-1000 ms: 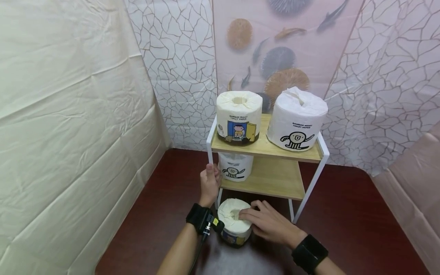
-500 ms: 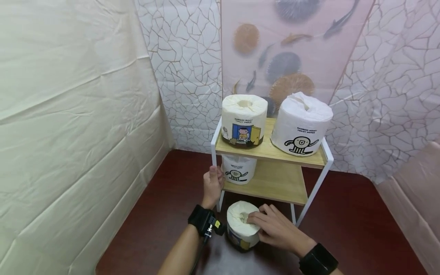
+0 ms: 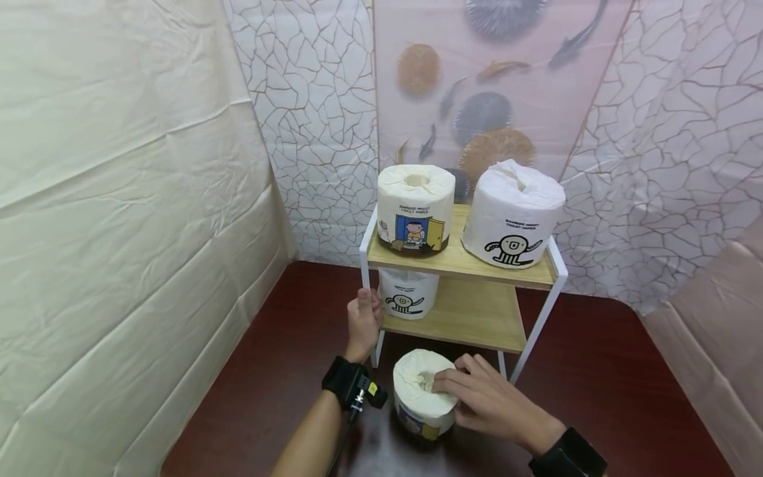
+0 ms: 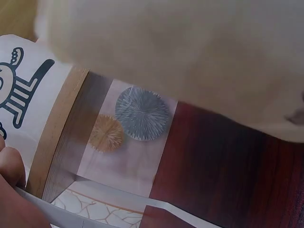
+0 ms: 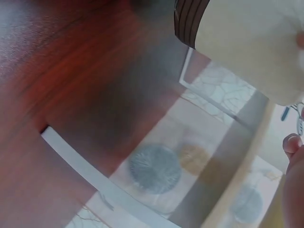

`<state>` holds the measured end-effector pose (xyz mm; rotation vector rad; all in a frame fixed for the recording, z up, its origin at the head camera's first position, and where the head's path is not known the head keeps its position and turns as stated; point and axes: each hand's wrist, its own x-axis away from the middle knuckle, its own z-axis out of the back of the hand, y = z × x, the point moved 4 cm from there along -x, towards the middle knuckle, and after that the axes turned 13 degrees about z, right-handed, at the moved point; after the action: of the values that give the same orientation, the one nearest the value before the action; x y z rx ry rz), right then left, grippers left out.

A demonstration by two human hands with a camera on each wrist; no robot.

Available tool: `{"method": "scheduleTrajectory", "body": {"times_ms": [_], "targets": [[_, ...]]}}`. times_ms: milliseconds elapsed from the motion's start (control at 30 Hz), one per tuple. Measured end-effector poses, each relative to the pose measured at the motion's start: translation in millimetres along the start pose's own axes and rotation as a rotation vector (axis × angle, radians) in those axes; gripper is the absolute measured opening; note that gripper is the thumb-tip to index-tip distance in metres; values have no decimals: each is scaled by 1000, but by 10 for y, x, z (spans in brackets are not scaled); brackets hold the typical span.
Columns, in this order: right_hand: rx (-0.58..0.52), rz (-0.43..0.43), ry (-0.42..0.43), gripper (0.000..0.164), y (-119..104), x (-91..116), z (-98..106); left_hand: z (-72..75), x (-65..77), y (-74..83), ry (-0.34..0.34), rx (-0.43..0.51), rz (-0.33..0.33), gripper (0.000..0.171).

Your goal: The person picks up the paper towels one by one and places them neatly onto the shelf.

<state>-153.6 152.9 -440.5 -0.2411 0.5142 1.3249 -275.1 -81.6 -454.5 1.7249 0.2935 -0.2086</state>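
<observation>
In the head view my left hand point(image 3: 365, 324) grips the white left post point(image 3: 365, 265) of a two-tier shelf rack point(image 3: 479, 318), thumb pointing up. My right hand point(image 3: 491, 403) holds a cream toilet roll point(image 3: 417, 401) in front of the rack's lower tier, fingertips in its core hole and the rest of the hand against its right side. The roll's wrapper has a coloured picture near the bottom. In the right wrist view the roll point(image 5: 251, 52) shows its dark brown lower band; in the left wrist view its pale side point(image 4: 156, 52) fills the top.
On the upper tier stand a cream toilet roll point(image 3: 415, 212) at left and a larger white one point(image 3: 514, 215) at right. Another white roll point(image 3: 408, 295) sits on the lower tier's left, beside my left hand. Dark red tabletop point(image 3: 620, 384) surrounds the rack; fabric walls point(image 3: 137, 218) enclose it.
My right hand and the cream roll have shifted a little to the right and toward me, relative to the rack. My left hand stays on the post.
</observation>
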Motion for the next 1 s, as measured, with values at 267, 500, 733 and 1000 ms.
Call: {"method": "scheduleTrajectory", "body": {"times_ms": [267,500,733,1000], "targets": [[-31,-42,-14,58,-6,-36,242,-12,-6,-27,6,-21,-9,69],[-47,-58,23,60,41,-28,437,-2,-3,-41,18,10,3,64],[-18,-46,47,62,66,-51,634,0,-2,-34,-13,30,9,66],[-16,-70,67,62,92,-30,775,2,-10,-45,-21,31,1,63]]}}
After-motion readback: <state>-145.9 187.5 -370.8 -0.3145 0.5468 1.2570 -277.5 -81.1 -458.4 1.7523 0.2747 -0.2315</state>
